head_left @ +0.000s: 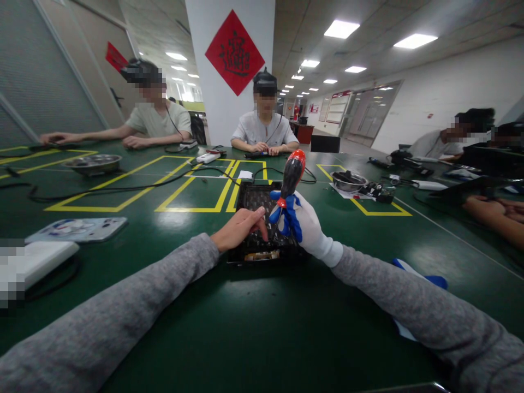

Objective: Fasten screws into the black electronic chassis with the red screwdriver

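My right hand [305, 226], in a white glove with blue fingertips, is closed around a screwdriver [291, 177] near the bottom of its black and red handle. The handle points up. The screwdriver's tip is hard to make out against the dark housing below. My bare left hand [241, 228] reaches over the left side of that black, box-like housing [249, 194], thumb and forefinger apart, forefinger pointing down into it. The housing has a patterned dark inside, and a tan and metallic part [262, 255] shows at its near edge. My left hand's other fingers are mostly hidden.
On the green table, a phone [77, 229] and a white device [39, 265] lie left. A blue and white glove [421, 275] lies by my right forearm. Metal bowls [93, 164] [349, 181] stand farther off. A black cable [135, 185] crosses the yellow tape. Several people sit around.
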Action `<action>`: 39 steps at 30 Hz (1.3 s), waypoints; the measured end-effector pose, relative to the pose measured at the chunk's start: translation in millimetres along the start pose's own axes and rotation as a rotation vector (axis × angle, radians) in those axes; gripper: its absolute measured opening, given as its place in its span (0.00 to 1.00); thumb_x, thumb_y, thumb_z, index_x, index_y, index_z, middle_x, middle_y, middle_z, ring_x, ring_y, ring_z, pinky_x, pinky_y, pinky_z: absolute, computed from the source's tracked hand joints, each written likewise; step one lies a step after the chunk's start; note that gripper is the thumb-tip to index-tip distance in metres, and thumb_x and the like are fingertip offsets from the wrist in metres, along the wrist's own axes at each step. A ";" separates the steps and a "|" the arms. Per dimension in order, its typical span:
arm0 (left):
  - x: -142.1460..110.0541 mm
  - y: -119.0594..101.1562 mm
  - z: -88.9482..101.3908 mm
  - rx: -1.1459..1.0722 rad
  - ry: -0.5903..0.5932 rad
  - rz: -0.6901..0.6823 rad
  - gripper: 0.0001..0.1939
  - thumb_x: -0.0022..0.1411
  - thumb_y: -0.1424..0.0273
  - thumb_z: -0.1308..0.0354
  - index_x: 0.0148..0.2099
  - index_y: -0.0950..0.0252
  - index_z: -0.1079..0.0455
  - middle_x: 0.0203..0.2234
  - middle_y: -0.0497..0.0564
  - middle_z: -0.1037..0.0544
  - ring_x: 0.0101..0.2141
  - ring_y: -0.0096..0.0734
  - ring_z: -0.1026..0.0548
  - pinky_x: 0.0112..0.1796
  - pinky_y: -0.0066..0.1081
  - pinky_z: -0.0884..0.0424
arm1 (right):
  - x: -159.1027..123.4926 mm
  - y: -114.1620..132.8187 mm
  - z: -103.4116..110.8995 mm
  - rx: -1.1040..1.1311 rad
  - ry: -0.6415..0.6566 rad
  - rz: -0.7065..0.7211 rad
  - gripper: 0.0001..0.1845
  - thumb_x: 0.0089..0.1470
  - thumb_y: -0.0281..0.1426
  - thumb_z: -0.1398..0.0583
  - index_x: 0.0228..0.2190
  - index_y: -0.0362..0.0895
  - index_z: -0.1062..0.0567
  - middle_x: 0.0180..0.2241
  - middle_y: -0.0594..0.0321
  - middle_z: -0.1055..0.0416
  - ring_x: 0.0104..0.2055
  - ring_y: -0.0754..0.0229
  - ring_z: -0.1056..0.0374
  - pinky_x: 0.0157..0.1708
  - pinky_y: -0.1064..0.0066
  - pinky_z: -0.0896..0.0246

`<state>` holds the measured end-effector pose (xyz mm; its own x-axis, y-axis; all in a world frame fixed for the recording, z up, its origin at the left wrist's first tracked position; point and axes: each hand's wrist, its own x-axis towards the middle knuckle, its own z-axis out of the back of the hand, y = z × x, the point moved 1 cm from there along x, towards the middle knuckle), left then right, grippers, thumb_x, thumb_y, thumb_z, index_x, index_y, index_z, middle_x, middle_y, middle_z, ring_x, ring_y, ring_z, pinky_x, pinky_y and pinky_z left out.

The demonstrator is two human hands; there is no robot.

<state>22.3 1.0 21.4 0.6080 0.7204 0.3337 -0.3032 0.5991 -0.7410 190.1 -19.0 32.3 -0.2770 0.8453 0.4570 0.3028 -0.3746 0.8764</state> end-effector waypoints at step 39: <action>0.3 -2.0 -1.5 0.006 0.102 0.022 0.38 0.65 0.56 0.71 0.25 0.71 0.25 0.12 0.47 0.40 0.18 0.23 0.43 0.24 0.27 0.45 | 7.1 -9.5 5.7 0.089 -0.084 -0.093 0.20 0.53 0.41 0.47 0.41 0.40 0.33 0.22 0.65 0.30 0.17 0.70 0.38 0.15 0.79 0.44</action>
<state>24.2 -0.5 22.1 0.6730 0.6939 0.2560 -0.3214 0.5861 -0.7437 190.4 -7.2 26.3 -0.2311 0.9050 0.3571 0.3598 -0.2615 0.8957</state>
